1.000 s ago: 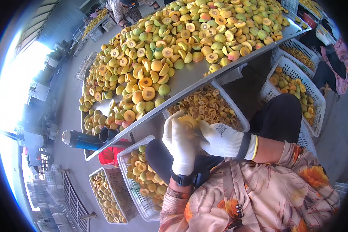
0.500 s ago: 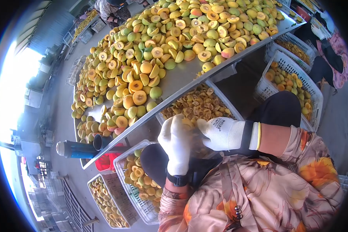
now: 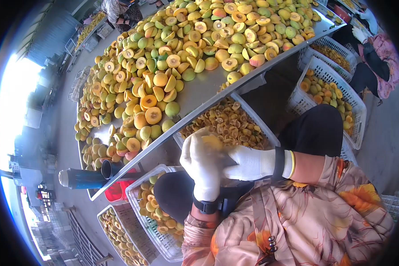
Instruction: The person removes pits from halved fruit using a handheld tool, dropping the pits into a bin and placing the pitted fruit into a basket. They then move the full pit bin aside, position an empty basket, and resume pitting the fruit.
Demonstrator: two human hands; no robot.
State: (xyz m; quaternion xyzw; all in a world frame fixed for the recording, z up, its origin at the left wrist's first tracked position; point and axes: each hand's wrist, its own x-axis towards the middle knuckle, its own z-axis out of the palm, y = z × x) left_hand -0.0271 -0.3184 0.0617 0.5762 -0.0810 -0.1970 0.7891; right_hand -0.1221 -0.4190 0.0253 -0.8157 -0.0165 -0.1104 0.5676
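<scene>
Both hands wear white knit gloves and meet over my lap, just above a white crate (image 3: 252,116) of brownish-yellow cut fruit scraps. My left hand (image 3: 200,165) is closed around a yellow piece of fruit, apparently a peach half (image 3: 212,143), blurred by motion. Its cut face is hidden. Against that fruit, my right hand (image 3: 248,162) has its fingers curled in; what they grip is smeared and cannot be made out. In front, a metal table (image 3: 204,91) bears a heap of halved yellow-green peaches (image 3: 164,62), several with pits showing.
Crates of peach halves stand at my left, one white crate (image 3: 133,195) by my knee and another (image 3: 119,208) further out. More crates (image 3: 334,82) are at the right, near another person's sleeve (image 3: 388,66). A blue pipe (image 3: 82,178) and red basket (image 3: 115,190) sit by the table's left corner.
The yellow fruit in my left hand shows more clearly now. My right hand has moved slightly left and down against it. The whole view has shifted a little.
</scene>
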